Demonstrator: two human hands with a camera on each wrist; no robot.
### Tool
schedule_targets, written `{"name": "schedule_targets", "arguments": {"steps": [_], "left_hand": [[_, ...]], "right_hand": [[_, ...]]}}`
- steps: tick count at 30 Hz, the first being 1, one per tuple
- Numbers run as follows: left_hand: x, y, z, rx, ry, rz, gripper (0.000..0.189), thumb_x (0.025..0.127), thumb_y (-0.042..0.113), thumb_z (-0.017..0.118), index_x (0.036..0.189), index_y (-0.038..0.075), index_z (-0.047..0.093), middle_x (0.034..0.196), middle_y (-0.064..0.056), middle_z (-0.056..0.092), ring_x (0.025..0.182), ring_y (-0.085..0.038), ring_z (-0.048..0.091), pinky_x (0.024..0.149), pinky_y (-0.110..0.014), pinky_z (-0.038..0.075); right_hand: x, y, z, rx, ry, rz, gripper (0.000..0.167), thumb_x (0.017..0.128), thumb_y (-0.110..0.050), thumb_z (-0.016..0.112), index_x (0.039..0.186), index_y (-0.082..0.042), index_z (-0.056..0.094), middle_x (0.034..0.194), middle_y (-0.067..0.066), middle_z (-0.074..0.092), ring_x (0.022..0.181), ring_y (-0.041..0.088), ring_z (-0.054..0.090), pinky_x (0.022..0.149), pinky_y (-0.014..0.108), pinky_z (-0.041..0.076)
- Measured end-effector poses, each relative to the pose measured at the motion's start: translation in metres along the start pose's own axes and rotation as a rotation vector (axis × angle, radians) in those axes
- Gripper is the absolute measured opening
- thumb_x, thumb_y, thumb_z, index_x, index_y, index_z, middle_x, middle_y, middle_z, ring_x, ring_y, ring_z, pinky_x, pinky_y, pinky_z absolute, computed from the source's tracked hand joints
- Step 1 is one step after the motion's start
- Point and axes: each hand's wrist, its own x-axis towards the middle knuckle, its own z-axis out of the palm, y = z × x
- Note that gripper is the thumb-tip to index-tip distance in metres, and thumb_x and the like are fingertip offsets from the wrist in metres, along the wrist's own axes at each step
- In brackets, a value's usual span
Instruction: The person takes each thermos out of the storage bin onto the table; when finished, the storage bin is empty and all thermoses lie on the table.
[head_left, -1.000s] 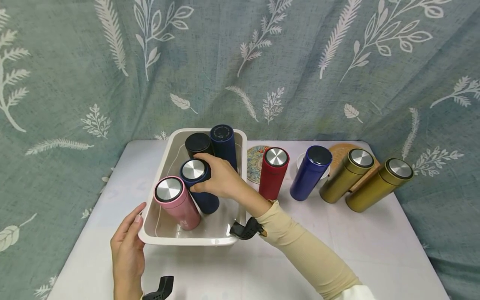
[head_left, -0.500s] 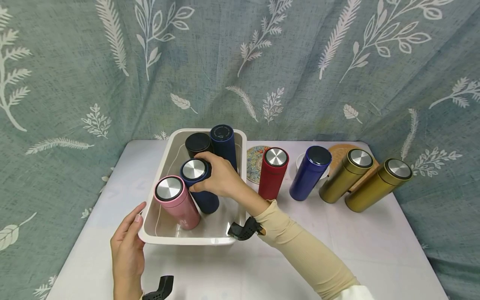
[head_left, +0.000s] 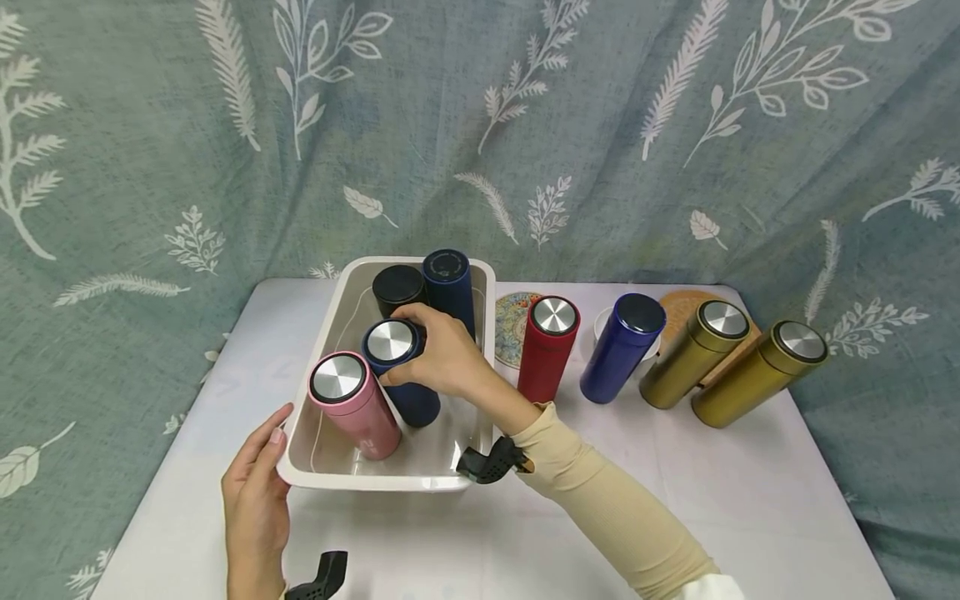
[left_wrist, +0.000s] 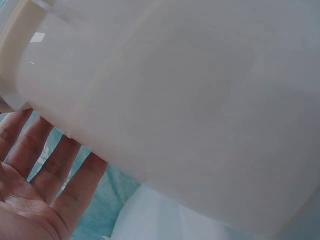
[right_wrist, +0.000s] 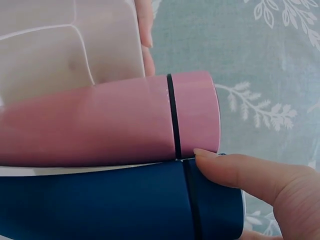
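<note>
My right hand (head_left: 438,354) grips a dark blue thermos bottle (head_left: 412,400) with a silver-topped lid by its lid, inside the white plastic bin (head_left: 390,482). In the right wrist view the thumb (right_wrist: 227,170) lies along the blue lid. Right beside it a pink thermos (head_left: 367,421) leans in the bin, its lid against the blue one. My left hand (head_left: 255,500) is at the bin's left side near the front corner. In the left wrist view its fingers (left_wrist: 82,182) are straight and spread, fingertips against the bin's outer wall.
A black thermos (head_left: 398,287) and another navy thermos (head_left: 448,292) stand at the back of the bin. To its right are a red thermos (head_left: 547,354), a glossy blue thermos (head_left: 618,354) and two gold thermoses (head_left: 686,358). Behind them, round coasters (head_left: 510,325) lie near the patterned curtain (head_left: 420,125).
</note>
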Motion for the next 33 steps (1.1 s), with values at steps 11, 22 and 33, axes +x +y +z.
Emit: {"name": "schedule_targets", "arguments": {"steps": [11, 22, 33], "left_hand": [[-0.001, -0.001, -0.001, -0.052, 0.016, 0.01, 0.034, 0.101, 0.007, 0.057, 0.133, -0.006, 0.061, 0.124, 0.0, 0.07, 0.108, -0.009, 0.069, 0.074, -0.022, 0.06], [-0.001, -0.001, 0.0, -0.044, 0.015, 0.004, 0.035, 0.101, 0.008, 0.057, 0.133, -0.005, 0.061, 0.126, 0.0, 0.069, 0.107, -0.009, 0.07, 0.074, -0.022, 0.06], [-0.002, -0.002, 0.003, -0.051, 0.004, 0.009, 0.035, 0.101, 0.008, 0.056, 0.134, -0.006, 0.06, 0.126, -0.001, 0.069, 0.104, -0.009, 0.071, 0.073, -0.023, 0.061]], "right_hand": [[-0.005, -0.004, -0.005, 0.016, 0.004, -0.03, 0.075, 0.063, -0.026, 0.095, 0.13, -0.021, 0.061, 0.126, -0.002, 0.068, 0.113, 0.016, 0.061, 0.096, 0.034, 0.051], [-0.018, -0.016, -0.018, 0.034, 0.051, -0.068, 0.072, 0.069, -0.027, 0.092, 0.13, -0.016, 0.055, 0.129, 0.0, 0.066, 0.114, 0.014, 0.063, 0.097, 0.033, 0.051], [-0.028, -0.023, -0.033, 0.22, 0.112, -0.127, 0.071, 0.069, -0.018, 0.091, 0.129, -0.013, 0.052, 0.124, 0.002, 0.069, 0.115, 0.014, 0.066, 0.102, 0.027, 0.051]]}}
